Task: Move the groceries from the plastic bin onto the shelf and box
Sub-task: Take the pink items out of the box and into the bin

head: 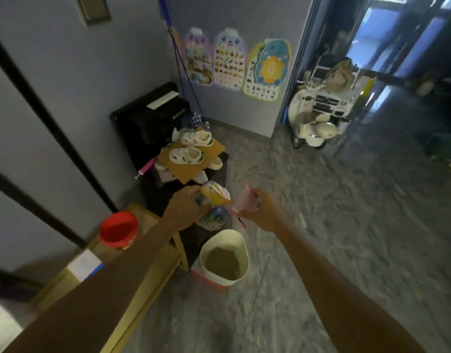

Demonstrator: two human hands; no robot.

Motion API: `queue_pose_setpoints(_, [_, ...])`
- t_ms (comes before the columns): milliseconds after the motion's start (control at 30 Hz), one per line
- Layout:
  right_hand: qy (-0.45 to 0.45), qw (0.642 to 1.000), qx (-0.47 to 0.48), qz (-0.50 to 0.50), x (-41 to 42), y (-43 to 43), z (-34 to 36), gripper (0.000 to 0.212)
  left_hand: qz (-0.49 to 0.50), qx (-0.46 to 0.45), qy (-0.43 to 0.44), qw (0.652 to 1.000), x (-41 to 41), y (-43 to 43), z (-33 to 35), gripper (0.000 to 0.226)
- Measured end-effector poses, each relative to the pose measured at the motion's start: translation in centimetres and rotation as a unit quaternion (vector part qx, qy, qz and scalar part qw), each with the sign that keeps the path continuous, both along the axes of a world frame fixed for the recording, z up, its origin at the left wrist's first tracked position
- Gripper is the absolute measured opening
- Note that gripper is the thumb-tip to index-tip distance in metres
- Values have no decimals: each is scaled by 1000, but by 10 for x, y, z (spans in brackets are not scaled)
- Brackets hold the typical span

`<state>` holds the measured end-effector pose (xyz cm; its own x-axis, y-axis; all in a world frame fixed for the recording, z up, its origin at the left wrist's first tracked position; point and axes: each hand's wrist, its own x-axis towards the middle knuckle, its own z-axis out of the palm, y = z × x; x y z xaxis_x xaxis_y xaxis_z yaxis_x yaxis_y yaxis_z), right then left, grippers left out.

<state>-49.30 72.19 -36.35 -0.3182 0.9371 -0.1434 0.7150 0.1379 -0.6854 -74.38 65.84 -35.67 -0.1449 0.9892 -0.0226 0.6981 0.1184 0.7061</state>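
- Groceries: a clear packet with yellow print [215, 200] hangs in the air above the plastic bin [243, 250], gripped at its top by the left hand [186, 207].
- The right hand [264, 212] pinches a crumpled pink bag [246, 202] just beside the packet; both hands are closed on their loads, near each other but apart.
- The bin stands on the floor and looks nearly emptied, though blur hides detail.
- A red-lidded jar [118, 229] already sits on the wooden shelf [153, 289], beside a cardboard box [63, 281].
- Step in hand, as I judge it: the carry from bin to shelf.
- The next move calls for swinging left and setting the packet down clear of the jar.
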Motion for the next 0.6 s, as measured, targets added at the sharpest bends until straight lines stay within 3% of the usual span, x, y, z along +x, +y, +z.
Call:
queue_pose_setpoints(233, [-30, 998, -47, -25, 4, 36, -146, 85, 19, -37, 2, 999, 13, 51, -152, 28])
queue_pose_setpoints(500, [-130, 986, -104, -22, -5, 41, -396, 80, -3, -111, 8, 994, 19, 81, -411, 42])
queue_pose_setpoints(600, [-167, 980, -108, 16, -5, 34, -466, 91, -29, -114, 33, 993, 26, 77, -483, 42])
